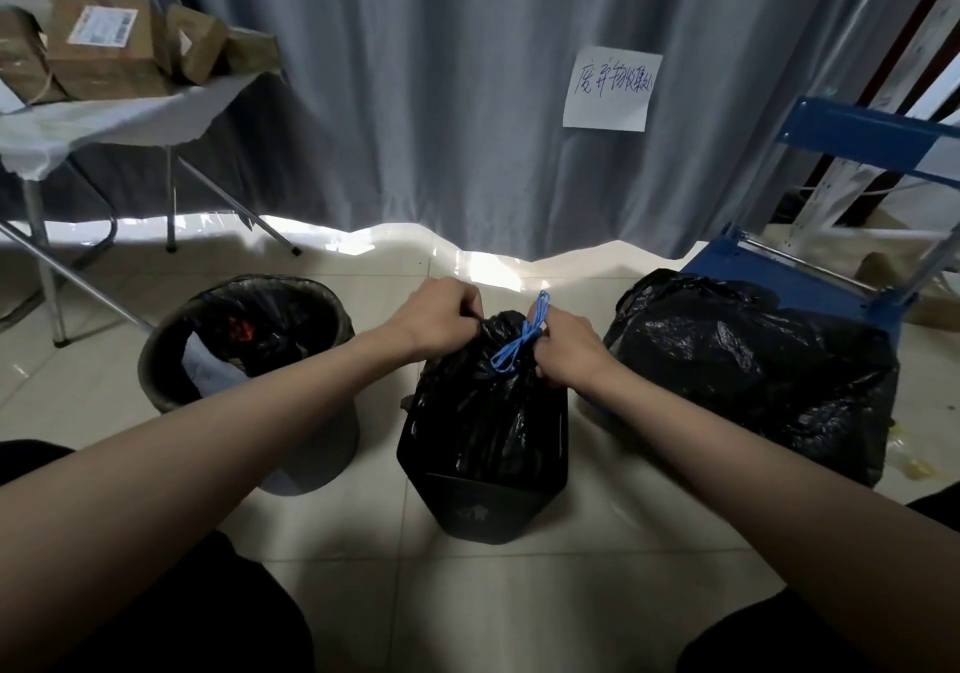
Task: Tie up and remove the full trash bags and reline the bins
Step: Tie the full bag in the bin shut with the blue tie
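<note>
On curtain, handwritten paper sign (pixel 612 88), seemingly Chinese

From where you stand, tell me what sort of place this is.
Probably a waste collection corner in a stockroom or workplace back room. A handwritten paper sign hangs on a grey curtain, lined bins and a full black bag sit on the tiled floor, and a blue cart stands alongside.

Grey curtain (pixel 415 101) spans the back, paper note (pixel 610 88) with handwriting pinned at upper right. Pale floor tiles (pixel 493 594), daylight strip under the curtain hem. Upper left: folding table (pixel 104 121) with cardboard boxes (pixel 104 49). Right edge: blue cart (pixel 810 277), metal shelving (pixel 852 173).
</note>
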Motion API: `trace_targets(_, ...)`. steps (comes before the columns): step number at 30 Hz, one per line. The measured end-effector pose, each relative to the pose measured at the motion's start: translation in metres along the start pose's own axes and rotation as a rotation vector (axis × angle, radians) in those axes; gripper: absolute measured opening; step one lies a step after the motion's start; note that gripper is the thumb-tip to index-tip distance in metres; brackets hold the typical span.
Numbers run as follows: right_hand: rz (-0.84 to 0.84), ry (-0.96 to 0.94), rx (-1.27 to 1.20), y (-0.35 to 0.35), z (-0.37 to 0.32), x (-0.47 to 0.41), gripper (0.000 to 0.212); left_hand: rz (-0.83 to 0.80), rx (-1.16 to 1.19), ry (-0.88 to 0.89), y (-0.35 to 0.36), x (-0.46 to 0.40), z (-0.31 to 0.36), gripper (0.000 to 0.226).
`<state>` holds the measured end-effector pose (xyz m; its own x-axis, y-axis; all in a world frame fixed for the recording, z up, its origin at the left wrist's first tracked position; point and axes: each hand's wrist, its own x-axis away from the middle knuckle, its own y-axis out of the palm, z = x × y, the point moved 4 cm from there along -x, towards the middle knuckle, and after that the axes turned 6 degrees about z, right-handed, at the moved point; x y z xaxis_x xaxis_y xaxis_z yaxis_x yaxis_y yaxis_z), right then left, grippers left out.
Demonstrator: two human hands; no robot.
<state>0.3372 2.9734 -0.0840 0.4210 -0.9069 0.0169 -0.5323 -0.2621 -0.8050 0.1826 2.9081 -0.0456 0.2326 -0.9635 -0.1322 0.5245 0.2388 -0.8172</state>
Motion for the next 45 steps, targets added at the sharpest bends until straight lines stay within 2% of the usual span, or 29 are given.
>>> trace_targets(9,0.194,-0.05,-0.174,-0.04,-0.028,-0.002,0.032,0.269,0.094,-0.035,-0.053,-0.005,0.02,0.014)
trace_targets(16,0.435,-0.216,-0.398,-0.092,-0.085,-0.002,0.019,0.509,0.202,-0.016,-0.113,-0.02,0.053,0.015)
trace_targets(21,0.492,-0.263,-0.556,-0.128,-0.119,-0.014,0.018,0.596,0.341,0.005,-0.143,-0.041,0.071,0.025)
trace_targets(27,0.518,-0.25,-0.641,-0.152,-0.125,-0.04,0.017,0.596,0.48,0.016,-0.154,-0.08,0.087,0.025)
trace_targets(32,0.583,-0.181,-0.77,-0.176,-0.11,-0.07,0.024,0.58,0.505,0.049,-0.155,-0.125,0.11,0.019)
trace_targets(37,0.617,-0.133,-0.8,-0.198,-0.093,-0.117,0.029,0.521,0.545,0.04,-0.145,-0.185,0.113,0.01)
trace_targets(40,0.634,-0.09,-0.764,-0.205,-0.077,-0.147,0.03,0.51,0.564,0.041,-0.13,-0.22,0.111,0.009)
trace_targets(45,0.647,-0.026,-0.619,-0.203,-0.033,-0.2,0.021,0.457,0.502,0.04,-0.085,-0.267,0.108,0.015)
